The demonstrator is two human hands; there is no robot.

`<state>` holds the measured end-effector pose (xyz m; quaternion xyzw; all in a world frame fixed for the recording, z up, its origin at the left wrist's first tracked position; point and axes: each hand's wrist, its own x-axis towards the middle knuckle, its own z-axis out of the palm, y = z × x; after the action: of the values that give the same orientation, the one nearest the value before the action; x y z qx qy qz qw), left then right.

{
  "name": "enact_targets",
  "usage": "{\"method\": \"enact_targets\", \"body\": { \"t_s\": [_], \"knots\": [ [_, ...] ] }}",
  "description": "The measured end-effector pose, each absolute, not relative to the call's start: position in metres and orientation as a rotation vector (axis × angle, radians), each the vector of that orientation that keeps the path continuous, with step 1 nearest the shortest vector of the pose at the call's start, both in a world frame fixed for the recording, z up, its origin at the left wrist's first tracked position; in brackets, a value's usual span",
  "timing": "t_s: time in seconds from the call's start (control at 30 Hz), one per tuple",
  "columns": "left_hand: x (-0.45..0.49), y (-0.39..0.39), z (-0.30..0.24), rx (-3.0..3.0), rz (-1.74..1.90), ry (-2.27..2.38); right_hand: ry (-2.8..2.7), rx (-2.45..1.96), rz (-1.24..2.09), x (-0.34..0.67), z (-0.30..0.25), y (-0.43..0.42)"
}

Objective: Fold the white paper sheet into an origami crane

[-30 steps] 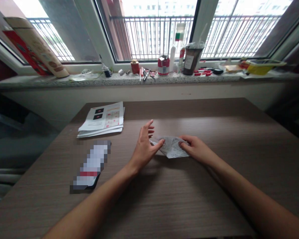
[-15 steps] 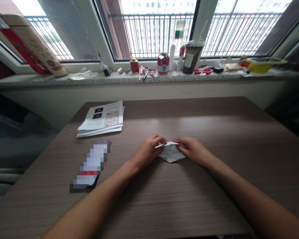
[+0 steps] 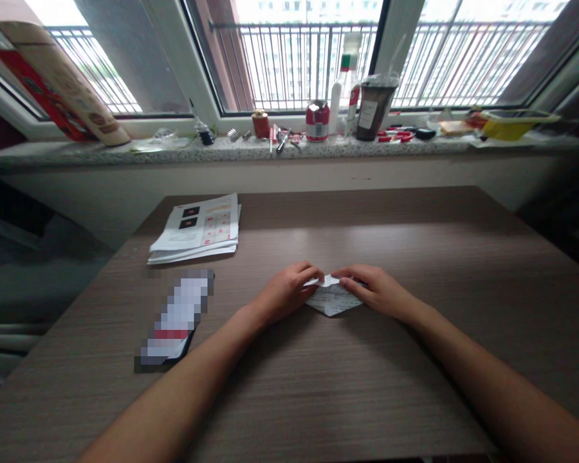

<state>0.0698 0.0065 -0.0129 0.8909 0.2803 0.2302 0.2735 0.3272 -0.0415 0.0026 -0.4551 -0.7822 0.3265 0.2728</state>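
Observation:
A folded sheet of paper (image 3: 332, 302) with writing on it lies between my hands at the middle of the wooden table (image 3: 289, 379), a pointed corner facing me. My left hand (image 3: 289, 287) is closed on its left side, fingers curled over the upper edge. On the right side my right hand (image 3: 372, 287) grips the paper, thumb and fingers bent at the fold. The upper edge is partly hidden behind the fingers of both hands.
A phone (image 3: 178, 318) with a blurred screen lies left of my left forearm. Behind it rests a stack of printed sheets (image 3: 197, 225). On the windowsill stand a red can (image 3: 317, 122), a dark cup (image 3: 372, 112), a clear bottle (image 3: 348, 83) and a yellow container (image 3: 509, 128).
The paper's raised upper flap now lies lower and flatter. The fingers of my right hand have shifted slightly left over the top edge. My left hand has barely moved.

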Motion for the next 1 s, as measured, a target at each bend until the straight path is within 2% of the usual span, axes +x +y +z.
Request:
{"method": "enact_targets", "body": {
  "t_s": [0.47, 1.0],
  "knots": [
    [0.069, 0.0033, -0.0042, 2.406, 0.576, 0.689, -1.996, -1.267, 0.957, 0.3266, 0.0006, -0.044],
    [0.0721, 0.0037, -0.0068, 1.889, 0.819, 0.887, -1.512, -1.439, 1.065, 0.3333, 0.0, -0.0389]
  ]
}}
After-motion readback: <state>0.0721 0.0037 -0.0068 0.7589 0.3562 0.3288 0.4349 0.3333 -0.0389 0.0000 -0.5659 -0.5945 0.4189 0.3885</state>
